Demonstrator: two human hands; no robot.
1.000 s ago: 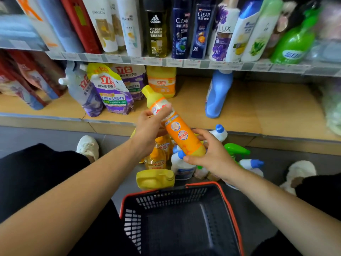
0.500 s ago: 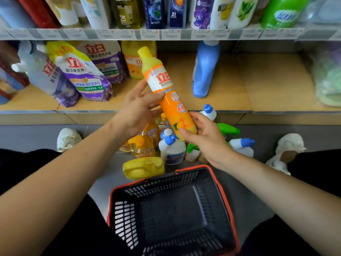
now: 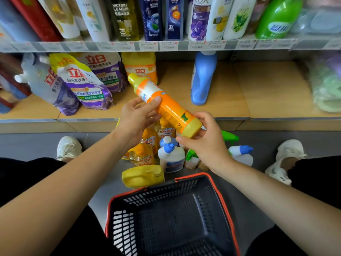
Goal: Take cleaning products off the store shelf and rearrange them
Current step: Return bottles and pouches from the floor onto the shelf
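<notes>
orange detergent bottle [image 3: 169,109] tilted in curled grip of left hand [image 3: 136,121] and right hand [image 3: 206,143], its label partly covered

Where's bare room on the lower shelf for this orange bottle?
Lower shelf is bare between the yellow jug and blue bottle, wider from there to the green packs. Left end is crowded with detergent pouches.

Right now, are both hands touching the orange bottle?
Touching. The head view shows the left hand gripping the orange bottle near its label and the right hand holding its yellow bottom.
</notes>
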